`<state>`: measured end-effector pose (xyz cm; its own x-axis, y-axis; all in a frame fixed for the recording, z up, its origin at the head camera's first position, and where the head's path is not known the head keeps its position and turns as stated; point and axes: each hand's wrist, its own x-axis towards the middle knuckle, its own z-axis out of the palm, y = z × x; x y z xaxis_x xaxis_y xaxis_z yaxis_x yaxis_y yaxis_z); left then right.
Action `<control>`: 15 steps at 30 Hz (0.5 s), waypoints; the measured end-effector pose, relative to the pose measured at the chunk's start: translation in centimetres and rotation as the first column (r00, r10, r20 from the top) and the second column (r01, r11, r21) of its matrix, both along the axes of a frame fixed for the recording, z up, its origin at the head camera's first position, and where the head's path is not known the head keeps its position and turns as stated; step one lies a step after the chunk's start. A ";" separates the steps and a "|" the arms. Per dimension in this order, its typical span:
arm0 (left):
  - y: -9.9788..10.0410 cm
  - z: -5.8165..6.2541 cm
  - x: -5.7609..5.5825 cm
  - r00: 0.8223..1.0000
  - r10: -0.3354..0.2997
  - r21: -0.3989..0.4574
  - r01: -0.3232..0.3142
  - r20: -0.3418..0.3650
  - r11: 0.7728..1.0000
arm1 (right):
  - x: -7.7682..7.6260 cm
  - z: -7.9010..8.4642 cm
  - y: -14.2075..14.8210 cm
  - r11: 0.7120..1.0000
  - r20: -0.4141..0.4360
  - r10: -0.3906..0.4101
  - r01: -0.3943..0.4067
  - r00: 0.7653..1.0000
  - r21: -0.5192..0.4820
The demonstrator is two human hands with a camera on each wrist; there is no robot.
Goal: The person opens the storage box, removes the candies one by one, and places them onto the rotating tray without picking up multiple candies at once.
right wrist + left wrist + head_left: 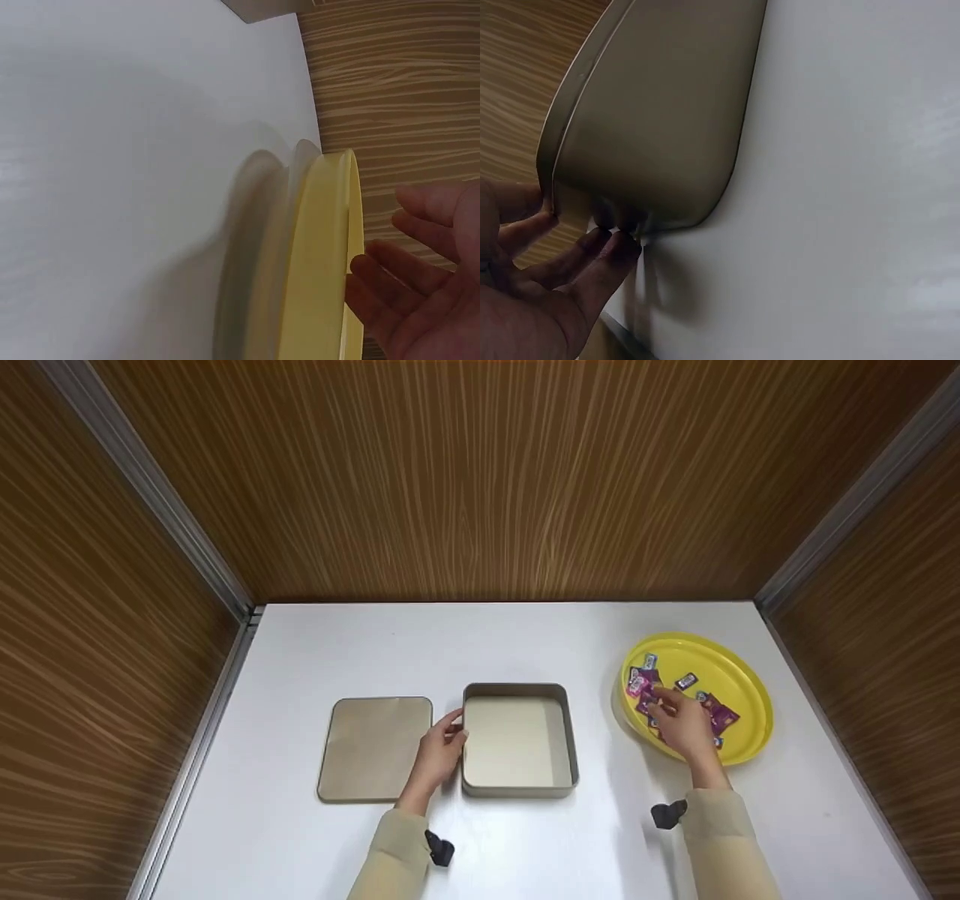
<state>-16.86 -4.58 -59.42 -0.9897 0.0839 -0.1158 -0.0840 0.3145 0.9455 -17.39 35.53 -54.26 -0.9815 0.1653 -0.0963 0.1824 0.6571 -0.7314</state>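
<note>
An uncovered square metal tin (519,793) sits mid-table, its pale inside bare. At its left wall is my left hand (440,751), fingers loosely bent. Fingertips meet the outer wall and rim of the tin (660,112) in the left wrist view. Over the left part of a round yellow tray (742,682) hangs my right hand (685,725), with thumb and fingers apart and nothing visible between them. Small wrapped sweets lie in the tray: purple packets (722,715), a pink one (637,682) and a dark one (686,681). My right hand partly hides several of them.
A flat square metal lid (373,750) lies left of the tin, close to my left forearm. Wood-grain panels (480,480) enclose the white table (480,645) at the back and sides. A wall of the yellow tray (319,255) rises beside my right hand.
</note>
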 end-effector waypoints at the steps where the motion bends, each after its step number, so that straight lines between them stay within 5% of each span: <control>1: -0.1 0.0 0.0 1.000 -0.015 -0.027 0.014 -0.026 1.000 | 0.1 0.1 -0.2 1.000 0.000 0.005 -0.005 1.000 0.004; 8: -1.4 0.9 0.6 0.991 -0.080 -0.269 0.050 -0.104 0.962 | 0.6 0.9 -1.4 0.996 -0.036 0.068 -0.066 0.997 0.052; 12: -2.6 1.7 0.9 0.981 -0.110 -0.437 0.029 -0.162 0.899 | 1.2 1.4 -2.0 0.969 -0.084 0.179 -0.162 0.980 0.185; 15: -3.6 2.3 1.1 0.968 -0.125 -0.545 -0.014 -0.217 0.838 | 1.8 1.6 -2.3 0.922 -0.106 0.266 -0.221 0.958 0.318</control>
